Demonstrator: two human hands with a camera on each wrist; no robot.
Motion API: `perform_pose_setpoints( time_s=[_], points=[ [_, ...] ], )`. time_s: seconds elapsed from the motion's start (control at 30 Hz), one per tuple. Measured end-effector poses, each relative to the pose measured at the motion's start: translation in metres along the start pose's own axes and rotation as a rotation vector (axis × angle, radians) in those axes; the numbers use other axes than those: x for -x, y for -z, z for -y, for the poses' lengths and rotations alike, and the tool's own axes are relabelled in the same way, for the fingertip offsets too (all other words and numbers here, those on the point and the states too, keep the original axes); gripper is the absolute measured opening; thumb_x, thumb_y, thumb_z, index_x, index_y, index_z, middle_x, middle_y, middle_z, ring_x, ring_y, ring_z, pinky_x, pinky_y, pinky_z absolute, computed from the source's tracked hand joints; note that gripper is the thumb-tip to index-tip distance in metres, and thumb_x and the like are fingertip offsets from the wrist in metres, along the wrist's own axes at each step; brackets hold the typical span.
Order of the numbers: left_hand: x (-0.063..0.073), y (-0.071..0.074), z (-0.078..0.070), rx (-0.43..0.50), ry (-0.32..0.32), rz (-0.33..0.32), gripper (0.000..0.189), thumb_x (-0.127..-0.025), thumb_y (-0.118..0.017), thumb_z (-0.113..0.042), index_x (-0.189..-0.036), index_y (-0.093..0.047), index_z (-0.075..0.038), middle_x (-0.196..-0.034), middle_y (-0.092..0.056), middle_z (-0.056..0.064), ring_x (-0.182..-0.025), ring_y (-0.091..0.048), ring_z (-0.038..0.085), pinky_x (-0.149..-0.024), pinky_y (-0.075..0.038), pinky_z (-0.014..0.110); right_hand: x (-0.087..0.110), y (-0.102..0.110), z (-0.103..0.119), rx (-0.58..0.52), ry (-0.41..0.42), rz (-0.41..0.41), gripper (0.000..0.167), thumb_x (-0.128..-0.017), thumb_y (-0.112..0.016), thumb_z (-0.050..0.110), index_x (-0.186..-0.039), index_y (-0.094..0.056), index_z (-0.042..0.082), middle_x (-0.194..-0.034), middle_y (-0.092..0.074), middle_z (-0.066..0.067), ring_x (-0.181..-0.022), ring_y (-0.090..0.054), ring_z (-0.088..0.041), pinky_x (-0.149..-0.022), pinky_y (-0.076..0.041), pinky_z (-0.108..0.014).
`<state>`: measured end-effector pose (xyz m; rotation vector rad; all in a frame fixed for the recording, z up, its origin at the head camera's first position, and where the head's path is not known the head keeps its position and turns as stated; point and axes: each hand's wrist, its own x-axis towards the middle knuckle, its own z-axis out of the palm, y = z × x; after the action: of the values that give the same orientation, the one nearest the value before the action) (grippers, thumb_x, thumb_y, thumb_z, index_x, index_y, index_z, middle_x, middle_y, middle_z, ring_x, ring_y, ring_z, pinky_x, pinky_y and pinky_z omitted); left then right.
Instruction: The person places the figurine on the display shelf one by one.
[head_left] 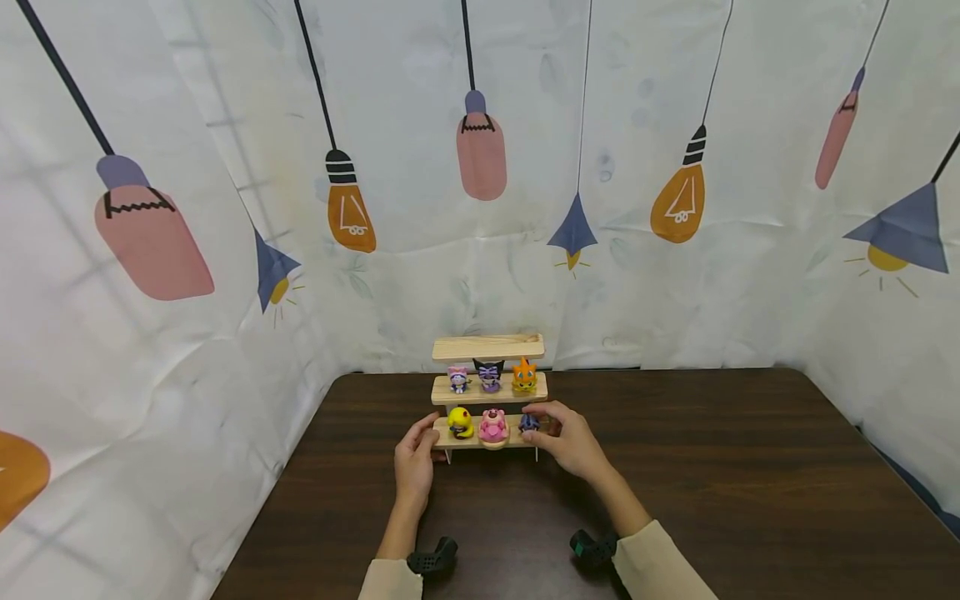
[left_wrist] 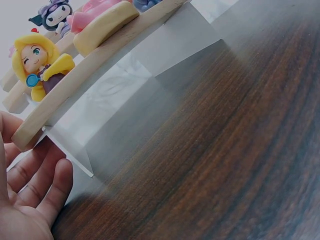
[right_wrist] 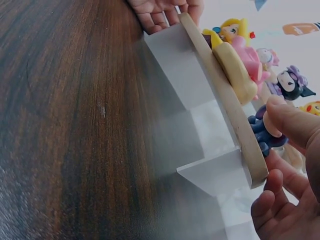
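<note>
A three-tier wooden display stand with clear supports stands on the dark table. My left hand holds the left end of its lowest shelf, with fingers beneath the board in the left wrist view. At that shelf's right end, my right hand pinches a small dark blue figurine between thumb and fingers. Beside it on the same shelf are a pink bear figurine in the middle and a yellow-haired girl figurine at the left.
The middle shelf bears a small pink-and-purple figurine, a black-eared purple one and an orange-and-yellow one. Above them is a bare top board. A lamp-patterned white cloth hangs behind the dark wood-grain table.
</note>
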<state>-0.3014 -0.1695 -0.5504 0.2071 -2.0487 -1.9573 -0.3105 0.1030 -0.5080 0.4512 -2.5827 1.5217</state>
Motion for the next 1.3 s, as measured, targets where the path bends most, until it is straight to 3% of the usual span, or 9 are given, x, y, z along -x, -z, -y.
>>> perform_pose_setpoints(
  time_s=[0.43, 1.0, 1.3],
  points=[
    [0.0, 0.0, 0.003, -0.009, -0.033, -0.007, 0.033, -0.104, -0.053, -0.011, -0.133, -0.067, -0.004, -0.132, -0.067, 0.02, -0.088, -0.063, 0.007, -0.064, -0.057, 0.025, 0.001, -0.001, 0.0, 0.003, 0.014, -0.01, 0.036, -0.086, -0.083, 0.021, -0.121, -0.074, 0.019, -0.107, -0.07, 0.001, -0.078, -0.051, -0.013, -0.068, -0.043, -0.024],
    [0.001, 0.001, -0.001, -0.012, -0.005, 0.005, 0.034, -0.103, -0.053, -0.011, -0.134, -0.067, -0.009, -0.136, -0.066, 0.015, -0.091, -0.063, 0.005, -0.066, -0.058, 0.026, 0.002, -0.001, -0.001, -0.001, 0.013, -0.009, 0.037, -0.086, -0.083, 0.024, -0.121, -0.073, 0.021, -0.109, -0.07, 0.001, -0.08, -0.052, -0.014, -0.069, -0.043, -0.025],
    [0.0, 0.0, 0.001, -0.019, -0.006, -0.007, 0.034, -0.103, -0.053, -0.01, -0.133, -0.067, -0.008, -0.135, -0.066, 0.016, -0.09, -0.063, 0.005, -0.065, -0.058, 0.026, 0.002, 0.011, 0.0, 0.006, 0.025, 0.058, 0.041, -0.088, -0.08, 0.032, -0.126, -0.071, 0.019, -0.113, -0.068, -0.002, -0.081, -0.055, -0.013, -0.067, -0.047, -0.024]
  ],
)
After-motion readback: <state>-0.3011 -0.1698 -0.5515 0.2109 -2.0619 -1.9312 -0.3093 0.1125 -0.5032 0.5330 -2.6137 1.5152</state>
